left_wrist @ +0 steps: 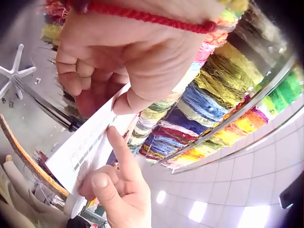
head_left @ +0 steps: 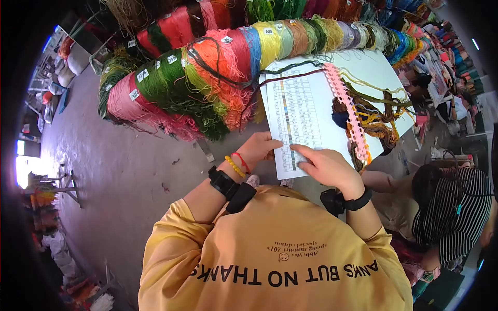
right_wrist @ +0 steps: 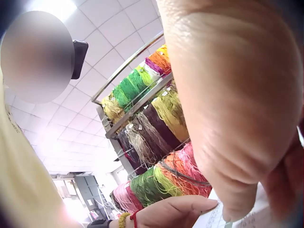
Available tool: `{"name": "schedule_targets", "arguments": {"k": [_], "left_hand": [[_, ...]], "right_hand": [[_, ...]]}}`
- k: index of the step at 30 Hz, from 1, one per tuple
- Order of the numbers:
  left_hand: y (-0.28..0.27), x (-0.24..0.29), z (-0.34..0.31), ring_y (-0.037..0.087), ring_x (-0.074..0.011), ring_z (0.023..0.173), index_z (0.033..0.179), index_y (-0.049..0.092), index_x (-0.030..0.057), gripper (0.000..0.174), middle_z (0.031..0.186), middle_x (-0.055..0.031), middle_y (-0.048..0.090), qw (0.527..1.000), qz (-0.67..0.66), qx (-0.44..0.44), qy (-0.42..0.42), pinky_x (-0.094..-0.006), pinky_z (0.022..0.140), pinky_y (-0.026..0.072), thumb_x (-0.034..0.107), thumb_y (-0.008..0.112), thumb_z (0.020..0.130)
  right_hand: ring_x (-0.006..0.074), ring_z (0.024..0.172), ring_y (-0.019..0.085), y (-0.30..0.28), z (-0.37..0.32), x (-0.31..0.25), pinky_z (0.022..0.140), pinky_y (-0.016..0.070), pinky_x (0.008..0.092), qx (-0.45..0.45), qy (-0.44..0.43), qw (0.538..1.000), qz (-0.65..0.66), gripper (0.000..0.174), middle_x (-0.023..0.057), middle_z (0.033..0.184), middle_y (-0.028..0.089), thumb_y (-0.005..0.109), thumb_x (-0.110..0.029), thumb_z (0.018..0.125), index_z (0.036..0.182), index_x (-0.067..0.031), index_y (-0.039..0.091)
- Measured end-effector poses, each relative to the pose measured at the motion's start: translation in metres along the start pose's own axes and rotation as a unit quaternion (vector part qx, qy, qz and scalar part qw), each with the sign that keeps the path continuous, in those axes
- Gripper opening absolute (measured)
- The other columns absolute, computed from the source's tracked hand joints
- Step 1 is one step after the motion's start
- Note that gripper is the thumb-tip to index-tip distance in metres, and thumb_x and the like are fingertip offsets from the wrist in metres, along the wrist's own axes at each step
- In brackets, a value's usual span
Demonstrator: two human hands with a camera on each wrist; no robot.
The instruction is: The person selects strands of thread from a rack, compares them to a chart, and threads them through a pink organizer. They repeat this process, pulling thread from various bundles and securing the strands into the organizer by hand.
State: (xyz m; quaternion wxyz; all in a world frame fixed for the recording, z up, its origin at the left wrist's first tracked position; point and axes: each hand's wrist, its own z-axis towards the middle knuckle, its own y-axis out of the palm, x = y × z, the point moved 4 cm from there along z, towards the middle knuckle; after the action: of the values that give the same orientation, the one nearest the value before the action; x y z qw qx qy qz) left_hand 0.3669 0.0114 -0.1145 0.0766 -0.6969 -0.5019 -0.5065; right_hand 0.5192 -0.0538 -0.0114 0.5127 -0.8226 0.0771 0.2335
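Observation:
A white printed sheet bears a table with a narrow column of colour swatches. My left hand pinches its left edge between thumb and curled fingers. Over the lower part of the chart, my right hand points with its index finger straight, the fingertip at the swatch column; the left wrist view shows that fingertip at the printed rows. On the sheet's right side lies a pink strip with holes, with coloured thread bundles looped through it. A dark red strand crosses the chart's top.
Beyond the sheet, thick labelled hanks of thread hang along a rail, pink and green ones to the left. A person in a striped top is close on the right. Grey floor stretches to the left.

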Motion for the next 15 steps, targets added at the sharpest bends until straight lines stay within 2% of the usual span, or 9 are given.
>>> {"name": "schedule_targets", "arguments": {"k": [3, 6, 15], "left_hand": [[-0.003, -0.002, 0.002, 0.059, -0.0099, 0.072, 0.101, 0.06, 0.0012, 0.022, 0.087, -0.0032, 0.064, 0.999, 0.012, -0.032, -0.001, -0.0245, 0.066, 0.0485, 0.015, 0.056, 0.085], [0.003, 0.001, -0.004, 0.06, -0.0108, 0.085, 0.109, 0.058, 0.0002, 0.026, 0.101, -0.0055, 0.062, 0.998, -0.01, -0.055, -0.013, -0.0247, 0.073, 0.0494, 0.012, 0.054, 0.087], [0.006, 0.003, -0.004, 0.06, -0.015, 0.093, 0.113, 0.055, -0.0041, 0.031, 0.108, -0.0098, 0.061, 0.996, -0.014, -0.083, -0.013, -0.0291, 0.079, 0.0502, 0.011, 0.052, 0.087]], "right_hand": [[0.0354, 0.081, 0.06, 0.002, -0.002, -0.001, 0.07, 0.0465, 0.0441, 0.008, 0.0, 1.0, 0.0, 0.042, 0.0163, 0.087, 0.064, 0.052, -0.022, 0.084, 0.125, -0.017, 0.046], [0.0351, 0.081, 0.06, 0.003, -0.003, -0.005, 0.069, 0.0465, 0.0439, 0.011, 0.011, 1.0, -0.009, 0.043, 0.0158, 0.087, 0.064, 0.052, -0.023, 0.084, 0.126, -0.0177, 0.046], [0.0345, 0.08, 0.061, -0.001, -0.012, -0.001, 0.068, 0.0469, 0.0437, 0.015, 0.065, 0.998, -0.013, 0.044, 0.0148, 0.087, 0.064, 0.053, -0.024, 0.084, 0.127, -0.0194, 0.045]]}}
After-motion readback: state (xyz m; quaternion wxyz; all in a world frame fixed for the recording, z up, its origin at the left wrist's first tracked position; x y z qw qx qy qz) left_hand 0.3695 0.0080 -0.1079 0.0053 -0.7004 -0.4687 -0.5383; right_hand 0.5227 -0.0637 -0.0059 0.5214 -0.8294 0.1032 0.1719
